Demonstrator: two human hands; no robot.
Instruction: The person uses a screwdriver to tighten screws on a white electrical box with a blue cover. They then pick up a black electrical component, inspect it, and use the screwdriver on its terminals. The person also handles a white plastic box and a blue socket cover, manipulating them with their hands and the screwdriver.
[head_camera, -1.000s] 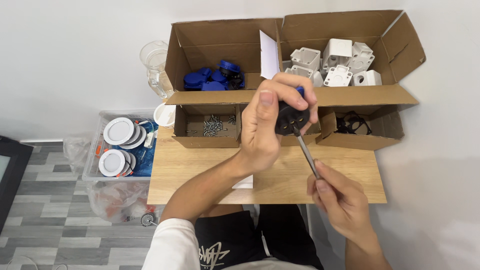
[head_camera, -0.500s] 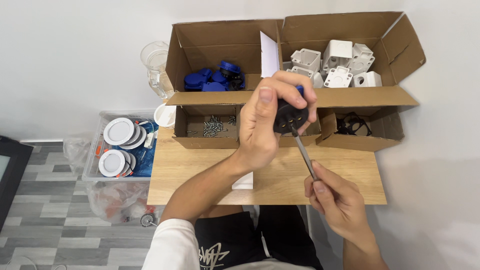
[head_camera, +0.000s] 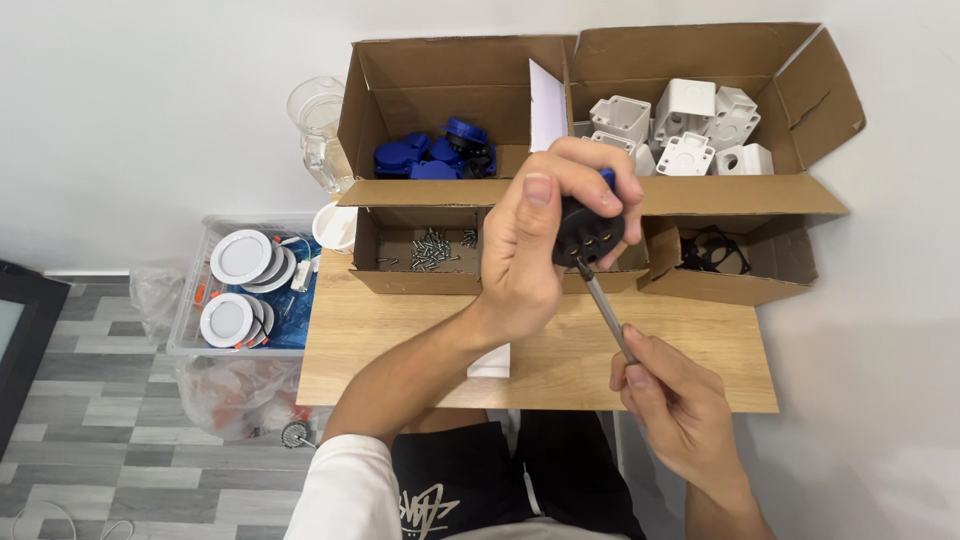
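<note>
My left hand (head_camera: 535, 235) is raised over the wooden table (head_camera: 400, 340) and grips a small black and blue plug-like part (head_camera: 590, 225), its black face turned toward me. My right hand (head_camera: 675, 400) holds a screwdriver (head_camera: 603, 305) by its handle. The metal shaft slants up to the left, and its tip touches the black face of the part. Behind the hands stand open cardboard boxes: one with blue parts (head_camera: 432, 157), one with white plastic housings (head_camera: 690, 130), a shallow one with loose screws (head_camera: 428, 250), and one with black rings (head_camera: 712, 250).
A clear plastic bin (head_camera: 190, 300) with round white lamp fittings (head_camera: 240, 257) stands left of the table, over a plastic bag. A glass jug (head_camera: 315, 125) is by the wall. A white slip of paper (head_camera: 490, 362) lies on the table near my left forearm.
Both hands stay nearly in place. My right hand has shifted slightly, with the screwdriver tip remaining on the part.
</note>
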